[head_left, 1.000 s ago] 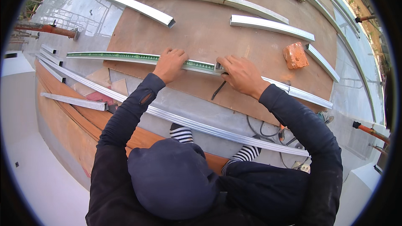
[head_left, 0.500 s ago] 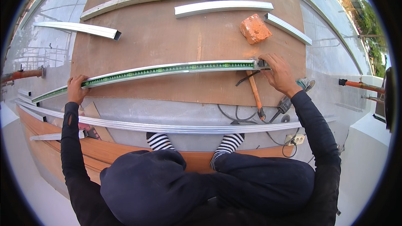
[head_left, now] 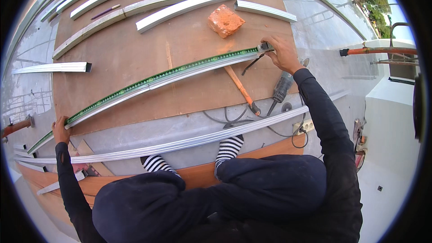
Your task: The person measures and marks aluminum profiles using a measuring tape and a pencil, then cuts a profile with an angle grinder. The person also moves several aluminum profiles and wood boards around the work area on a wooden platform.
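Tape [head_left: 182,68]: thin grn | rail [head_left: 202,69]: slim metal | R fingers [head_left: 275,42] pinch case [head_left: 263,47] | L fingers [head_left: 58,125] pinch tape

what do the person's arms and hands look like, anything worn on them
Both arms are in long, dark, nearly black sleeves reaching the wrists. The left sleeve shows what looks like a small hole near the wrist; the right sleeve fits fairly snugly along the forearm. The left hand and right hand are bare, with no gloves.
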`<state>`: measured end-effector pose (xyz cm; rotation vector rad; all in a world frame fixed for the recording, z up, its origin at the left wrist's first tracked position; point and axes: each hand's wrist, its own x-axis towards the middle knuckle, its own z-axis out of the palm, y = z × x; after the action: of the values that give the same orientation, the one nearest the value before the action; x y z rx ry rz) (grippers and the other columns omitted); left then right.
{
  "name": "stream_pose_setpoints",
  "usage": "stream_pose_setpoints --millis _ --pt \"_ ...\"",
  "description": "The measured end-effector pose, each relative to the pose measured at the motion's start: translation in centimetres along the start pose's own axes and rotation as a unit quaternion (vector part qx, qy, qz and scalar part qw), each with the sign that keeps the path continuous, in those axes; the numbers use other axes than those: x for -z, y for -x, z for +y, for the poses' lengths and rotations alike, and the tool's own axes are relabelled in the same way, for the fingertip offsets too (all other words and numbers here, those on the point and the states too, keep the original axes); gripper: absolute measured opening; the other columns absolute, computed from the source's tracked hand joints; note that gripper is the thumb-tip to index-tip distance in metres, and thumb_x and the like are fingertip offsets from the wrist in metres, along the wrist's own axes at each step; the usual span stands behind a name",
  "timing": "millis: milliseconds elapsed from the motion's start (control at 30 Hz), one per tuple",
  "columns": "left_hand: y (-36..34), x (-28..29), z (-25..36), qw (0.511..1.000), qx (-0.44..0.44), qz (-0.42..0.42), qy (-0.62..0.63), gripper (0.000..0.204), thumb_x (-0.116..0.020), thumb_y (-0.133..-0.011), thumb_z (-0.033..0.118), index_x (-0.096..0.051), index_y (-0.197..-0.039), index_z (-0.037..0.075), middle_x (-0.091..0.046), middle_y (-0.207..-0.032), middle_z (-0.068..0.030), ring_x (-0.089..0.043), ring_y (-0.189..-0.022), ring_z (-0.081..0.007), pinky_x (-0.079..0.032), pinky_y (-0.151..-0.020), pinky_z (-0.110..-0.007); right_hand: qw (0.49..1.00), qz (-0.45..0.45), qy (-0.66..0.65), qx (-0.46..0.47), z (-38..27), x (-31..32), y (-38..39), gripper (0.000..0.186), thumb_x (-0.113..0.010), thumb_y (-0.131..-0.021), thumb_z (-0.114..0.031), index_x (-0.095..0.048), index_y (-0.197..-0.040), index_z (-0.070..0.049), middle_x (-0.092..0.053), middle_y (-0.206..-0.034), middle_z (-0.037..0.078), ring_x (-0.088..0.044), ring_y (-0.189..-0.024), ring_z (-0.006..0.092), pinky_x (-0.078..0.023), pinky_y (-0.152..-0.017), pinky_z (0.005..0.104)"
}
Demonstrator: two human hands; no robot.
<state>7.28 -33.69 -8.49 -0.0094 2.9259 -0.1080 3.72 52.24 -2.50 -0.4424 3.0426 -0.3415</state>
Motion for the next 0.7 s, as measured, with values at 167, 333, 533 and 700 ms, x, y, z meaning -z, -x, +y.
stream_pose_setpoints --millis 167,333,533,700 --pt "-0.3 -0.6 -0.4 1.0 -0.004 0.005 -0.001 0.041 -0.075 -0.069 0.005 -0.06 -0.106 0.013 -0.066 -0.106 -0.0055 -0.06 -0.111 -0.0282 -0.034 -0.109 -0.051 0.999 0.001 -0.001 -0.034 2.1 -0.4 1.2 0.037 -0.071 -0.08 -0.006 -0.061 -0.115 -0.013 -0.062 -0.104 0.01 -0.06 -0.102 0.0319 -0.046 -0.086 0.0417" --pt "-0.5 -1.3 -1.2 1.0 -0.007 -0.007 0.002 0.044 -0.076 -0.067 0.003 -0.059 -0.107 0.013 -0.066 -0.108 -0.0063 -0.06 -0.111 -0.0298 -0.034 -0.108 -0.051 1.0 0.002 0.011 -0.025 2.5 -0.9 1.5 0.038 -0.07 -0.079 -0.005 -0.06 -0.115 -0.013 -0.063 -0.107 0.01 -0.061 -0.101 0.0329 -0.047 -0.085 0.0425" --pt "-0.7 -1.7 -1.5 1.0 -0.012 0.008 0.006 0.045 -0.074 -0.064 0.0 -0.059 -0.105 0.011 -0.066 -0.105 -0.0082 -0.06 -0.109 -0.032 -0.037 -0.105 -0.049 0.999 -0.004 0.004 -0.032 3.0 -1.4 1.4 0.039 -0.071 -0.078 -0.006 -0.06 -0.116 -0.012 -0.062 -0.108 0.01 -0.061 -0.102 0.0328 -0.047 -0.086 0.0426" --pt "-0.8 -1.9 -1.4 1.0 -0.015 0.018 0.003 0.044 -0.074 -0.064 0.0 -0.059 -0.104 0.01 -0.065 -0.103 -0.0093 -0.061 -0.108 -0.0326 -0.039 -0.102 -0.046 1.0 0.0 0.001 -0.028 3.2 -2.0 1.4 0.039 -0.071 -0.078 -0.005 -0.059 -0.115 -0.011 -0.062 -0.107 0.011 -0.061 -0.101 0.0331 -0.047 -0.085 0.0429"
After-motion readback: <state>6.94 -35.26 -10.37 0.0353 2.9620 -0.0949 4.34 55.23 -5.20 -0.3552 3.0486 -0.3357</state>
